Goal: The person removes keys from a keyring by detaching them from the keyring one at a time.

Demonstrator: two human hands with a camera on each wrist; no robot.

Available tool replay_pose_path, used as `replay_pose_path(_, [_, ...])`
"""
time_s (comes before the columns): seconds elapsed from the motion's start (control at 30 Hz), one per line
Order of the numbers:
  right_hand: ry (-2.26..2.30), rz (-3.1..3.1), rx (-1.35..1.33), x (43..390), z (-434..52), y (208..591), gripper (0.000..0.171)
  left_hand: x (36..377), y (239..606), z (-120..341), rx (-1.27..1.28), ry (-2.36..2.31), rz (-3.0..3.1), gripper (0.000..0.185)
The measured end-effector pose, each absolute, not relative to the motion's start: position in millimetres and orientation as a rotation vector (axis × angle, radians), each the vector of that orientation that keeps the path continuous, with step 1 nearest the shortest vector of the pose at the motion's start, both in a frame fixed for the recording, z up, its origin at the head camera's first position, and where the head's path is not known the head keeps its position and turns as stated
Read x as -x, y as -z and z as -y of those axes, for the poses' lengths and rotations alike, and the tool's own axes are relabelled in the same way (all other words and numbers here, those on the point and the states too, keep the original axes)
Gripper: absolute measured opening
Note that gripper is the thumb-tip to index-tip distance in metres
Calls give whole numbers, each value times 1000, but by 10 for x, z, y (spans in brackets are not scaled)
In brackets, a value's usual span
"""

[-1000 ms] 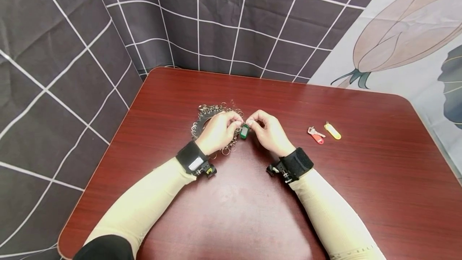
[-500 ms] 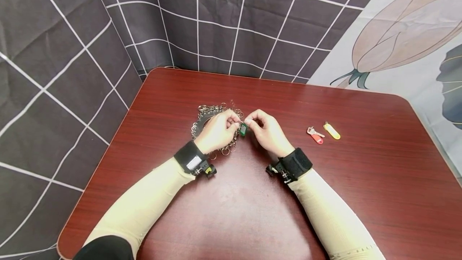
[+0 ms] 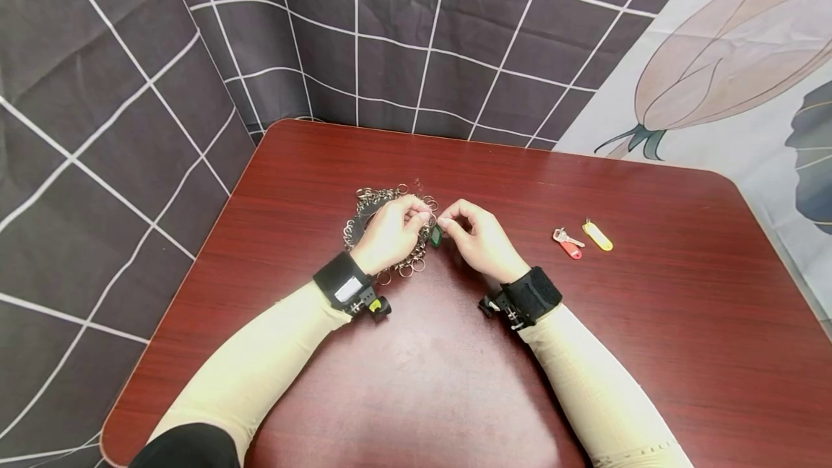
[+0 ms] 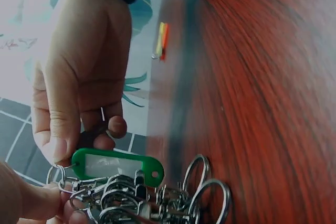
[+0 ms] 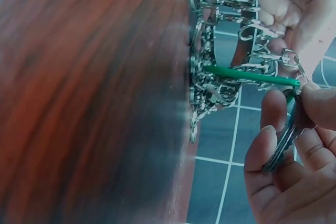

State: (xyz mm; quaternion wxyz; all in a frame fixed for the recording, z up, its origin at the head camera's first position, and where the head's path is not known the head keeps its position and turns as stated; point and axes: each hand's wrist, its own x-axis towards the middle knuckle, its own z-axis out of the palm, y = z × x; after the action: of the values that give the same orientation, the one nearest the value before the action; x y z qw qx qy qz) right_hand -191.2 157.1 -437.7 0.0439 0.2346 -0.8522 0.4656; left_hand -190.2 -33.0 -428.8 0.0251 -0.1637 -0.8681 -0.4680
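Bunch of steel key rings: heaped on the red-brown wooden table, left of centre, partly under the left hand.

Left hand: fingers curled over the bunch, thumb and forefinger pinched together on a small ring at the end of the green key tag. Black wrist strap below it.

Green key tag: held just above the table between the two hands, over the right edge of the ring bunch. The head view shows it only as a small dark-green sliver. The left wrist view shows its flat face, with a pale label window and a hole at one end, lying against the rings. The right wrist view shows it edge-on as a thin green bar crossing the rings.

Right hand: fingers curled, fingertips closed at the tag's ring. The right wrist view alone shows a metal key gripped between thumb and fingers; the hand hides most of it in the left wrist view.

Red key tag and yellow key tag: lying side by side on the table, well right of the hands, untouched. The left wrist view shows them as one blurred streak.
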Motion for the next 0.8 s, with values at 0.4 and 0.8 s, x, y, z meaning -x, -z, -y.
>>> replay_pose_path(0.4, [-1412,2611,-681,1921,-1576,4401,4,1897,4284,337,575,1480,2657,7])
replay_pose_path(0.8, [-1461,2661,-612,1918,-1579,4377,5,1874,4226,351,625,1294,2703,9])
